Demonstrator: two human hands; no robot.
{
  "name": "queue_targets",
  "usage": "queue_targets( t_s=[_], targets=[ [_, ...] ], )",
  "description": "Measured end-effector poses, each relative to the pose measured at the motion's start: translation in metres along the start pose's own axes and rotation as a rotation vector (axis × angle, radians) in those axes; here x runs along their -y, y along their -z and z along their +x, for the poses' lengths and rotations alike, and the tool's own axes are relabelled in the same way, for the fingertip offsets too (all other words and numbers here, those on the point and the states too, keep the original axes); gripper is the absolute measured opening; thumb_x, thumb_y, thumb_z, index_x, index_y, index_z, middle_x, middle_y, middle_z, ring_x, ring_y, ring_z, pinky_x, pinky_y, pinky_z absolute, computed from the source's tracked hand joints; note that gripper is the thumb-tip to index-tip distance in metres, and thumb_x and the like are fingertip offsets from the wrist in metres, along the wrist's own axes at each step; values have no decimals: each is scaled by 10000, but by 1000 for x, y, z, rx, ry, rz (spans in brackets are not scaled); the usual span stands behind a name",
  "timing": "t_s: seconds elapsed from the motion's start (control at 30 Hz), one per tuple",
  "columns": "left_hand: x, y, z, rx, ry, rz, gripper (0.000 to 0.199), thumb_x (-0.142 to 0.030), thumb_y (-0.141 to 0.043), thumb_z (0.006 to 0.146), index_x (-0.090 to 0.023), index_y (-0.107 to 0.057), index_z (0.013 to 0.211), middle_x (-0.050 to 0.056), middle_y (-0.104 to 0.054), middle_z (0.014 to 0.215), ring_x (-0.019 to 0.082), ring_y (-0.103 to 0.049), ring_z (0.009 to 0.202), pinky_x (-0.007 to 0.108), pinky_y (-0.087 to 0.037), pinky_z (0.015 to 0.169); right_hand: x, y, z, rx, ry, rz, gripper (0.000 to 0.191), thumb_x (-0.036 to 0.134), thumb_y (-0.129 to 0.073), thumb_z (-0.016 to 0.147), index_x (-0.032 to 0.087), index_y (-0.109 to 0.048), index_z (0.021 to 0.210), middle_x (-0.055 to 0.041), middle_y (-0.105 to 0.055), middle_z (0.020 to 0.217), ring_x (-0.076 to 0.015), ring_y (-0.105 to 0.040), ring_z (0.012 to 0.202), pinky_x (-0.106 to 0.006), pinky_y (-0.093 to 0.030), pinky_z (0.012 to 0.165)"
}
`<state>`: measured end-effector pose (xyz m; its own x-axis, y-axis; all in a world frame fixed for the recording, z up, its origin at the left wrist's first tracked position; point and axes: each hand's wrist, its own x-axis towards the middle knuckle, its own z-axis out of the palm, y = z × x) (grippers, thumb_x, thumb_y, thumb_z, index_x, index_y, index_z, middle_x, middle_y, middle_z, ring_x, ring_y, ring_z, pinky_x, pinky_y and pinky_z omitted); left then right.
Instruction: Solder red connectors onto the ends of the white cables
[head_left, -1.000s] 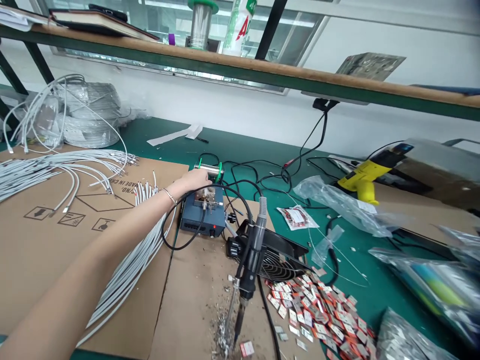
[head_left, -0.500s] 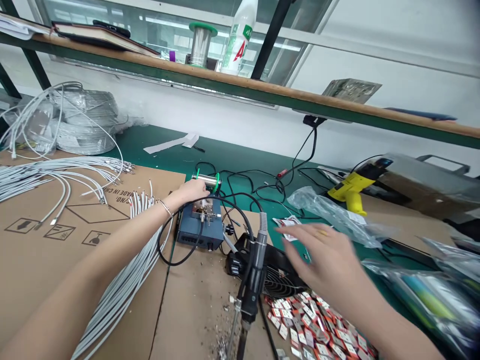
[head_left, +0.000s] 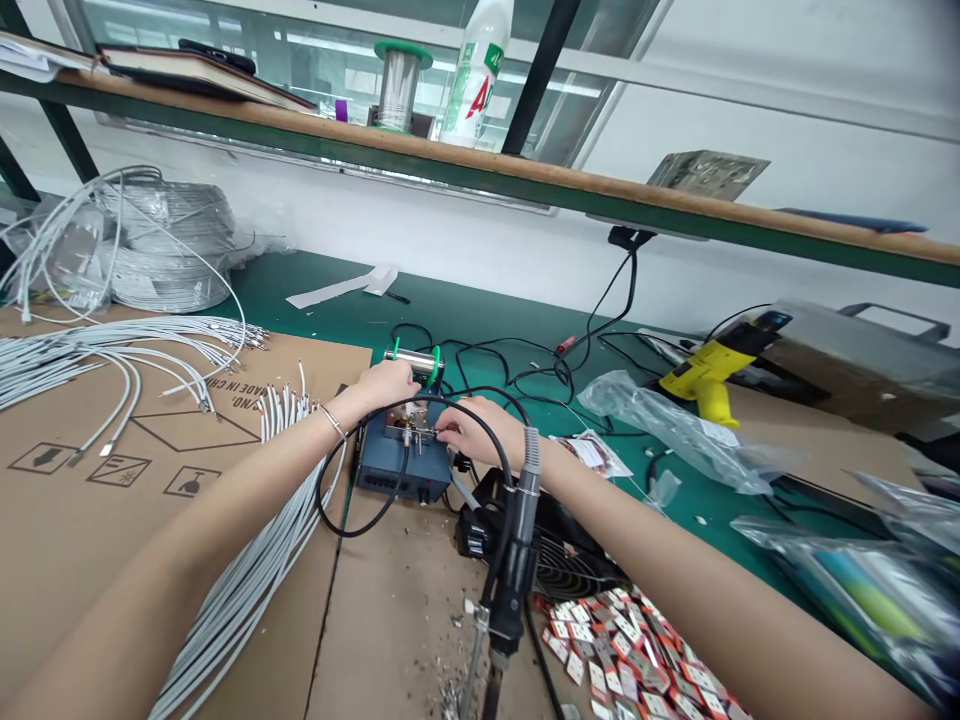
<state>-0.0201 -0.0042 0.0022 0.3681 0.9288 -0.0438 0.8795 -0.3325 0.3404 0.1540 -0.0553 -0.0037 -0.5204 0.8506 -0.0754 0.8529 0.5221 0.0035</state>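
Both hands at the small dark-blue box (head_left: 394,472), mid-bench, front of the green top. Metal fixture (head_left: 417,432) sits on its upper face; that's where we're busy.

L hand (head_left: 390,384): over rear L of fixture, just beside the silvery wire spool (head_left: 414,357) w/ green rims. Fingers mostly hidden, pointing down; can't tell if apart, together or gripping.

R hand (head_left: 481,432): in from the R, fingertips at R end of fixture. Thumb & index look near each other; can't tell if clamped on the metal or only touching.

Soldering iron (head_left: 516,570) in neither hand: parked tip down in front, black lead (head_left: 322,490) looped by the box. Debris (head_left: 450,690) under it, so bench looks used, our read.

Progress, as far as visible: white cables in 2 lots on cardboard (head_left: 225,520). Far L pile (head_left: 97,335) has small dark/metallic bits at many ends; nearer bundle (head_left: 255,565), L of box, shows reddish bits at its upper ends. Can't tell which lot is finished, if either. Red-&-white tabs (head_left: 637,650) loose in a big heap at R front, approx. beside black fan (head_left: 574,565); none seen on a cable. Amt done vs. left: unclear, no count possible.

Yellow heat gun (head_left: 705,380) lies far R, well apart from both hands.
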Motion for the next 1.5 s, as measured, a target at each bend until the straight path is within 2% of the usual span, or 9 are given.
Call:
queue_targets(
  t_s=[0.27,0.4,0.63,0.77,0.9,1.03,1.23,1.37,1.5],
  targets=[
    [-1,-1,0,-14,22,15,278,-332,-497,905,-157,-709,862,132,-737,923,254,-673,886,296,-436,684,19,17,4,32,-107,-29,95,117,-650,788,187,-671,727,-23,-686,774,-182,-629,773,-251,-347,616],
    [-2,1,-2,-8,20,22,278,-329,-497,904,-155,-710,863,132,-735,904,248,-673,853,288,-420,655,20,17,3,58,-131,-5,33,155,-674,806,183,-671,822,-11,-689,815,-174,-631,783,-247,-353,610],
    [-2,2,-2,7,4,24,268,-305,-493,898,-157,-702,820,121,-725,865,235,-659,804,286,-366,612,13,9,-4,62,-100,33,286,281,-689,844,168,-633,1101,-13,-687,807,-208,-647,827,-272,-423,718],
    [-2,2,-3,-4,-7,8,268,-310,-500,898,-155,-694,797,112,-717,829,223,-644,761,289,-356,605,10,6,-4,32,-69,32,97,195,-657,855,197,-668,951,-25,-699,881,-205,-639,894,-270,-417,768],
    [-2,2,-3,-16,-3,-12,264,-307,-510,891,-155,-689,769,105,-709,791,215,-634,720,286,-367,599,13,9,-4,1,-95,26,54,176,-684,839,197,-669,886,-24,-700,878,-200,-633,883,-263,-413,731],
    [0,0,-1,-20,-5,-15,270,-315,-511,886,-154,-689,761,104,-705,768,216,-628,701,288,-367,593,20,15,-2,-3,-114,13,73,195,-734,811,181,-669,780,-44,-694,830,-206,-633,862,-260,-411,718],
    [1,-1,2,-9,-16,-7,266,-309,-511,884,-158,-689,755,101,-703,772,215,-629,708,287,-353,585,20,17,1,34,-62,14,178,75,-614,837,178,-681,709,-39,-698,787,-189,-638,829,-253,-400,713],
    [0,-1,2,1,-7,-17,249,-294,-511,881,-158,-682,762,97,-694,760,213,-631,726,284,-337,579,15,13,1,14,-84,29,24,169,-701,806,191,-695,798,-21,-701,801,-187,-637,798,-248,-405,659],
    [1,-2,2,-5,3,-28,266,-328,-517,887,-161,-674,751,97,-690,742,216,-631,716,283,-345,583,15,12,1,-8,-97,28,119,157,-671,814,196,-678,701,-30,-698,768,-191,-635,790,-253,-407,657]
  ],
)
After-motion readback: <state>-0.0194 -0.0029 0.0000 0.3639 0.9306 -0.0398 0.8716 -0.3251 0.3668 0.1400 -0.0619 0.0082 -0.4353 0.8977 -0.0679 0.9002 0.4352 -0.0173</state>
